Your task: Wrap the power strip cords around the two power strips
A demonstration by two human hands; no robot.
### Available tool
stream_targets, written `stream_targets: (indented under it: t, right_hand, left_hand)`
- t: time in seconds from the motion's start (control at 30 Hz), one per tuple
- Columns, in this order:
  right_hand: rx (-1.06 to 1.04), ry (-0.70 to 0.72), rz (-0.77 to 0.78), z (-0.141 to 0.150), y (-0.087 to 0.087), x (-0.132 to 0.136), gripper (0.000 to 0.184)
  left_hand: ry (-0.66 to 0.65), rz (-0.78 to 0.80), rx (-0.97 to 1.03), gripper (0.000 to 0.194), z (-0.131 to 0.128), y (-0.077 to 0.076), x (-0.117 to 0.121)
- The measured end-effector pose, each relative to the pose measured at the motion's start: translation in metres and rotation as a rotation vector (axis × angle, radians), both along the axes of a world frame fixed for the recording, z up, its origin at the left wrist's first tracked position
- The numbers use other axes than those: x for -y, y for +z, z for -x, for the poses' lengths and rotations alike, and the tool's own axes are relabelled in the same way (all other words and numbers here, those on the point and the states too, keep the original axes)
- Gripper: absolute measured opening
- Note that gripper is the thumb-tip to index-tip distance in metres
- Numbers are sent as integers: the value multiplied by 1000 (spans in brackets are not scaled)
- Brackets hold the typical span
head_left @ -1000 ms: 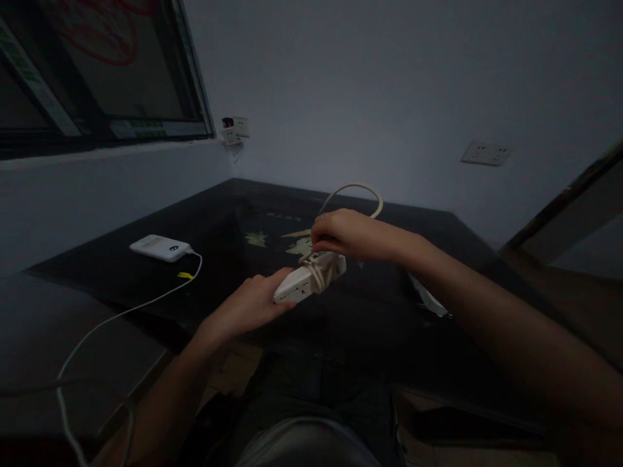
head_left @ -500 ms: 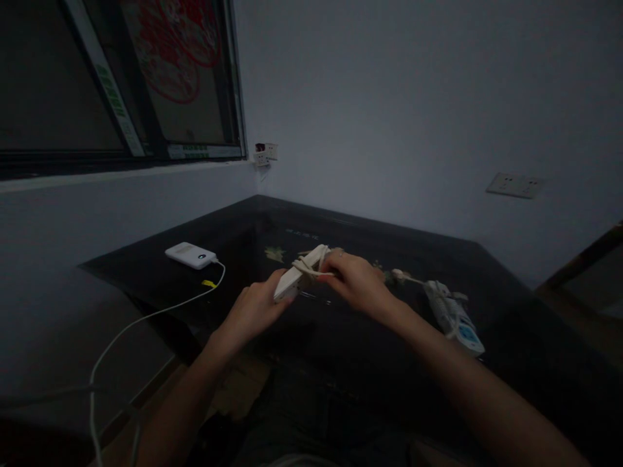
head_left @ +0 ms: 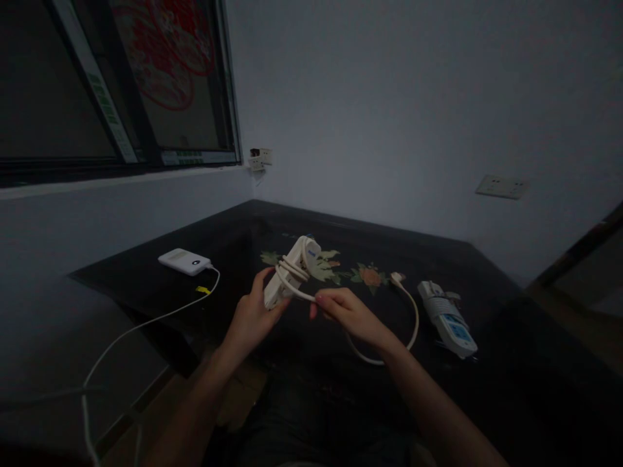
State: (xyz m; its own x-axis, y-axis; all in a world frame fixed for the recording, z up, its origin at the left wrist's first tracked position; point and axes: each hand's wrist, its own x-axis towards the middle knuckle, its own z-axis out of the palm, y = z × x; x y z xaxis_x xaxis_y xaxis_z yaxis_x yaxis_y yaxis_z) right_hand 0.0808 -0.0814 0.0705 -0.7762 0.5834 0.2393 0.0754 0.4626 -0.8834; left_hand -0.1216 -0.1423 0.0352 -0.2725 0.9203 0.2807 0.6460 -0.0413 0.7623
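Note:
My left hand [head_left: 253, 310] is closed around the lower end of a white power strip [head_left: 276, 290], which tilts up and away over the table. Several turns of its white cord [head_left: 293, 268] wrap around the strip's middle. My right hand [head_left: 348, 311], beside it, pinches the cord where it leaves the strip. From there the cord loops past my right wrist, and its plug [head_left: 397, 279] lies on the table. A second power strip [head_left: 448, 321], with blue sockets and its cord wound around it, rests at the right.
The dark table [head_left: 311, 363] has a flower print. A white power bank [head_left: 185, 261] with a charging cable [head_left: 146, 319] hanging over the left edge lies on it, near a yellow tag [head_left: 203, 290]. Wall sockets [head_left: 501, 187] and a window [head_left: 160, 84] are behind.
My right hand has drawn the cord down and toward me, away from the top of the strip. The strip's far end and the cord's loop with plug now show more clearly.

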Motion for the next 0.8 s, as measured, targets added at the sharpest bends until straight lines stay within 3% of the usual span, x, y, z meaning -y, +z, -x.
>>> stream_targets:
  t: [0.17, 0.3, 0.47, 0.67, 0.8]
  right_hand:
    - [2, -35, 32, -12, -11, 4, 53]
    - [-12, -48, -30, -14, -21, 12, 49]
    - [-34, -120, -140, -17, -23, 19, 44]
    - [-126, -238, -145, -28, -13, 15, 40]
    - [-148, -243, -128, -29, -14, 14, 39]
  left_hand:
    - [-121, -147, 229, 73, -9, -14, -1]
    - [-229, -191, 478, 79, -19, -26, -1]
    - [-333, -152, 751, 87, -30, -32, -1]
    - [-381, -68, 866, 91, -39, -33, 5]
    - [-386, -9, 962, 97, -46, -32, 8]
